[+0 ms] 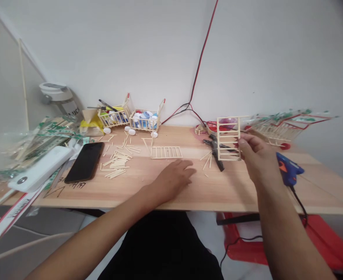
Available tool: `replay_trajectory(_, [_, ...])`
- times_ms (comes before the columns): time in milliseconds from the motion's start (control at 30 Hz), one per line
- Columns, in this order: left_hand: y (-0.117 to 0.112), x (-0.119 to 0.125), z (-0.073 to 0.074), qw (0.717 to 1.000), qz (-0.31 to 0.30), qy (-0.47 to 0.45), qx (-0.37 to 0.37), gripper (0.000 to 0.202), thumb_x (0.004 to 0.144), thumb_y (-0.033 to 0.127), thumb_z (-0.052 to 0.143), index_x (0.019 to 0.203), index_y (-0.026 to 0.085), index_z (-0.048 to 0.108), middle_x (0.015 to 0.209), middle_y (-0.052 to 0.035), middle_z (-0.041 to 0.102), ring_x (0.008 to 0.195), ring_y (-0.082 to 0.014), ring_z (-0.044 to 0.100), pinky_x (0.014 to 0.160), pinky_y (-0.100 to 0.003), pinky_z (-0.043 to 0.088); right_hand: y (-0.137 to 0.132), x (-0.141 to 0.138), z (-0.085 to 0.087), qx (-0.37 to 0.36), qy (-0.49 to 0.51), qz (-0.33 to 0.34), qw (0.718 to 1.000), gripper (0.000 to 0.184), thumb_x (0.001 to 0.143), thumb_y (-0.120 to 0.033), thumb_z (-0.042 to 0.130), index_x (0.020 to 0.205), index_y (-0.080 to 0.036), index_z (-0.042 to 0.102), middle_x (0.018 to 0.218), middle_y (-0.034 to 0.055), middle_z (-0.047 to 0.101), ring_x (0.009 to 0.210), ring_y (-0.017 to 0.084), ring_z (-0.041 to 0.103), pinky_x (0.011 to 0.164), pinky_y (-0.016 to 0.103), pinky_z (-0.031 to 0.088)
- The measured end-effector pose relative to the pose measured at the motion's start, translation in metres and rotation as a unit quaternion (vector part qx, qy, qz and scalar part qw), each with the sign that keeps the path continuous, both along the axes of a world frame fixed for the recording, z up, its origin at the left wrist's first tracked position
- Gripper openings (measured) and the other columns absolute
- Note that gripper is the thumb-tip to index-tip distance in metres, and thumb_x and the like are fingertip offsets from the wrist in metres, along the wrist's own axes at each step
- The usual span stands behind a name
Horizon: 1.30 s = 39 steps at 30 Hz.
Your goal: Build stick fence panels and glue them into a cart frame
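Observation:
Pinched at its right edge, a ladder-like wooden stick frame [229, 145] is held upright above the table by my right hand [254, 155]. My left hand [175, 177] rests on the wooden tabletop with its fingers spread, holding nothing. Just beyond it lies a second slatted stick frame [167, 152], with a triangle of sticks joined at its left end. Short cut sticks [117, 161] are heaped to the left of my left hand. Behind the held frame, black pliers [215, 149] lie partly hidden, with a few loose sticks [208, 159] beside them.
Two small stick carts [144, 119] with white wheels stand at the back. A larger cart [282, 130] and a blue glue gun [289, 169] are at right. On the left are a phone [84, 162], a white power strip [41, 169] and bagged sticks [40, 138].

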<state>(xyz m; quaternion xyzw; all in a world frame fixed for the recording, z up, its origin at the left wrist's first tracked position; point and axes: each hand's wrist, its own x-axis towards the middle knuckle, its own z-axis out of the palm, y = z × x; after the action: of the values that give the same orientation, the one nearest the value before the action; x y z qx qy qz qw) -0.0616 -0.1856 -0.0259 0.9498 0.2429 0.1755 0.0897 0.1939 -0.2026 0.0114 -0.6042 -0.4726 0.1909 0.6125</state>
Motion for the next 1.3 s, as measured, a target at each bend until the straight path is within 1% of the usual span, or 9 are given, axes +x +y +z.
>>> replay_trajectory(133, [0.015, 0.026, -0.010, 0.997, 0.042, 0.055, 0.035, 0.062, 0.088, 0.043, 0.057, 0.138, 0.011, 0.039, 0.144, -0.0196, 0.040, 0.131, -0.0300, 0.041, 0.107, -0.043, 0.035, 0.003, -0.004, -0.002, -0.002, -0.001, 0.015, 1.000, 0.024, 0.080, -0.038, 0.064, 0.096, -0.019, 0.067, 0.077, 0.0011, 0.064, 0.061, 0.012, 0.052, 0.054, 0.024, 0.038])
replay_trajectory(267, [0.017, 0.038, -0.018, 0.993, 0.068, 0.084, 0.036, 0.062, 0.089, 0.055, 0.047, 0.130, 0.009, 0.046, 0.131, -0.0193, 0.053, 0.126, -0.0321, 0.046, 0.105, -0.049, 0.034, 0.003, -0.005, -0.004, -0.006, 0.002, 0.027, 1.000, 0.025, 0.079, -0.039, 0.064, 0.096, -0.021, 0.067, 0.079, 0.0011, 0.066, 0.062, 0.013, 0.054, 0.054, 0.025, 0.039])
replay_trajectory(367, [0.006, 0.031, -0.014, 0.994, 0.058, 0.094, 0.025, 0.062, 0.089, 0.057, 0.046, 0.125, 0.007, 0.050, 0.130, -0.0200, 0.054, 0.125, -0.0316, 0.047, 0.105, -0.045, 0.035, 0.001, -0.005, -0.005, -0.009, -0.012, 0.031, 0.999, 0.022, 0.079, -0.041, 0.063, 0.093, -0.023, 0.067, 0.076, 0.0003, 0.066, 0.060, 0.013, 0.053, 0.053, 0.026, 0.040])
replay_trajectory(533, [-0.010, 0.010, -0.006, 0.990, 0.010, 0.137, 0.018, 0.059, 0.092, 0.050, 0.044, 0.129, 0.003, 0.048, 0.140, -0.0218, 0.046, 0.135, -0.0295, 0.038, 0.112, -0.039, 0.028, 0.002, -0.008, -0.005, -0.004, -0.031, 0.024, 0.999, 0.019, 0.079, -0.040, 0.063, 0.089, -0.024, 0.067, 0.074, -0.0001, 0.064, 0.058, 0.013, 0.053, 0.052, 0.026, 0.040])
replay_trajectory(667, [-0.011, 0.000, -0.011, 0.990, -0.027, 0.136, 0.027, 0.040, 0.097, 0.029, 0.041, 0.128, 0.006, 0.049, 0.141, -0.0192, 0.047, 0.137, -0.0232, 0.037, 0.113, -0.036, 0.028, 0.006, -0.012, -0.006, -0.008, -0.031, 0.033, 0.999, 0.019, 0.078, -0.040, 0.063, 0.089, -0.024, 0.066, 0.077, 0.0004, 0.065, 0.060, 0.013, 0.053, 0.052, 0.026, 0.041])
replay_trajectory(800, [-0.015, -0.011, -0.010, 0.997, -0.026, 0.070, -0.009, 0.031, 0.094, 0.009, 0.035, 0.117, 0.012, 0.056, 0.131, -0.0138, 0.057, 0.128, -0.0189, 0.048, 0.107, -0.036, 0.037, 0.009, -0.015, -0.006, -0.004, -0.026, 0.053, 0.998, 0.022, 0.079, -0.041, 0.063, 0.092, -0.024, 0.066, 0.080, 0.0008, 0.065, 0.062, 0.013, 0.054, 0.053, 0.025, 0.041])
replay_trajectory(967, [-0.024, -0.024, 0.002, 0.997, -0.036, 0.029, -0.059, 0.021, 0.089, 0.005, 0.040, 0.090, 0.014, 0.060, 0.107, -0.0105, 0.063, 0.107, -0.0194, 0.055, 0.092, -0.034, 0.047, 0.014, -0.018, -0.009, -0.030, 0.019, 0.089, 0.995, 0.022, 0.079, -0.040, 0.063, 0.092, -0.023, 0.067, 0.068, -0.0026, 0.059, 0.052, 0.010, 0.046, 0.046, 0.023, 0.035])
replay_trajectory(1100, [-0.024, -0.027, 0.003, 0.997, 0.002, 0.024, -0.067, 0.019, 0.089, 0.007, 0.043, 0.079, 0.014, 0.057, 0.094, -0.0089, 0.062, 0.092, -0.0194, 0.053, 0.083, -0.033, 0.048, 0.017, -0.023, -0.012, -0.035, 0.070, 0.105, 0.991, 0.019, 0.076, -0.040, 0.066, 0.088, -0.025, 0.067, 0.069, -0.0022, 0.060, 0.054, 0.012, 0.049, 0.047, 0.025, 0.039])
replay_trajectory(1300, [-0.015, -0.031, -0.002, 0.989, 0.085, -0.010, -0.123, 0.020, 0.090, 0.009, 0.038, 0.100, 0.015, 0.055, 0.097, -0.0078, 0.060, 0.092, -0.0196, 0.053, 0.085, -0.034, 0.046, 0.017, -0.027, -0.013, -0.035, 0.091, 0.107, 0.989, 0.019, 0.073, -0.040, 0.069, 0.085, -0.026, 0.068, 0.071, -0.0021, 0.061, 0.056, 0.012, 0.050, 0.048, 0.025, 0.041])
